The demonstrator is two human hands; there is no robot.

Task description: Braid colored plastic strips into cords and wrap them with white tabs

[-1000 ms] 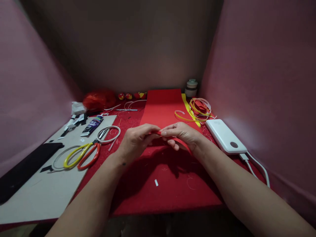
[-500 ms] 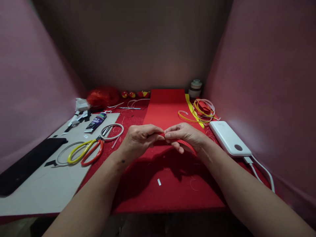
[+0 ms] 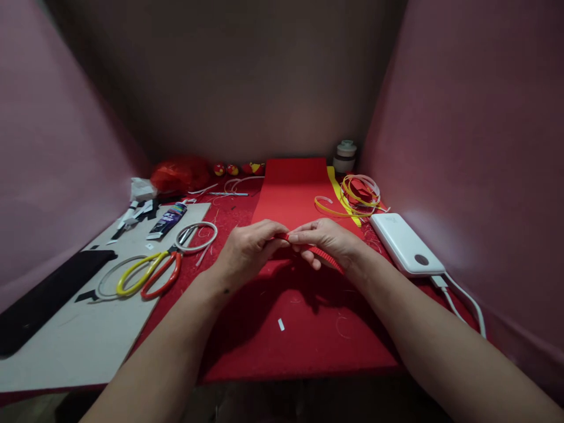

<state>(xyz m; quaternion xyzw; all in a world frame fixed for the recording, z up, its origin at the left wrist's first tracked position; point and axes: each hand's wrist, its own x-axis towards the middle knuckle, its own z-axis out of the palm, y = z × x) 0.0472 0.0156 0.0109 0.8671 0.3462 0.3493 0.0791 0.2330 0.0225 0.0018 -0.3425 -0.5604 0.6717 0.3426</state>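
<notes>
A narrow ridged red strip [image 3: 326, 257] runs between my two hands, above the red cloth of the table. My left hand [image 3: 252, 249] pinches one end of it between thumb and fingers. Close against it, my right hand [image 3: 324, 238] grips the same strip by thumb and forefinger, and the rest trails under the palm. The fingertips hide most of the pinched end. Beyond the hands lies a broad red sheet [image 3: 288, 194], with a yellow strip [image 3: 343, 197] along its right side.
Scissors [image 3: 161, 273], a glue tube [image 3: 167, 221], a black case-like object [image 3: 53, 299] and scraps lie on a pale board [image 3: 106, 343] at left. At right are a white power bank [image 3: 405, 244] with a cable and coiled yellow strips [image 3: 361, 194]. A jar [image 3: 345, 155] stands behind.
The fingertips have drawn slightly closer together, covering more of the strip between them. The whole scene has shifted a little left with the camera.
</notes>
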